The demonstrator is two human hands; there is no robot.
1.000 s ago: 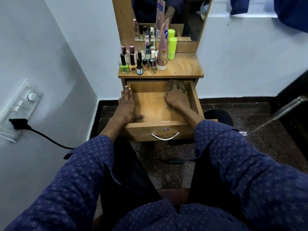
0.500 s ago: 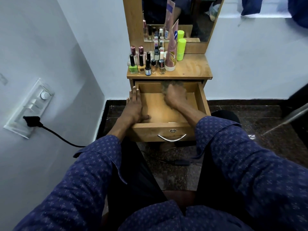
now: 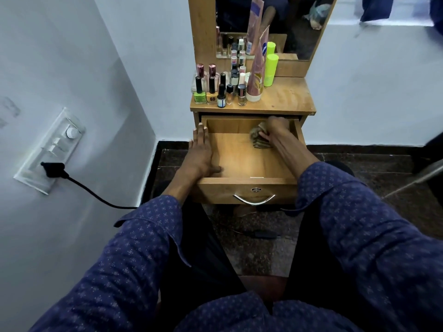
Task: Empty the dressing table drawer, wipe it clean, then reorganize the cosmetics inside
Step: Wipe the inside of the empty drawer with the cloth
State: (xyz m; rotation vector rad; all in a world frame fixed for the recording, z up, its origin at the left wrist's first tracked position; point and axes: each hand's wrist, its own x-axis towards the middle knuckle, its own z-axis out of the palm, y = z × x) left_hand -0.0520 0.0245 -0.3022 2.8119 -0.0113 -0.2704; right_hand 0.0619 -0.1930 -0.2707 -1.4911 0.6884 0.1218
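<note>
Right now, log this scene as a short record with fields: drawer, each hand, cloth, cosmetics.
drawer: drawer pulled open, no cosmetics visible inside
left hand: left hand lies flat on the drawer's left wall, fingers straight, thumb inside
right hand: right hand grips the cloth at the back right corner
cloth: cloth bunched, on the drawer floor
cosmetics: nail polish bottles, pink tube and green stick stand on the tabletop

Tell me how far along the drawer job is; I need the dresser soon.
Emptying looks done: the drawer holds no cosmetics, and the bottles stand on the tabletop. Wiping is in hand: the right hand grips a cloth at the back right corner, and the left hand rests on the left wall. Restocking remains.
</note>
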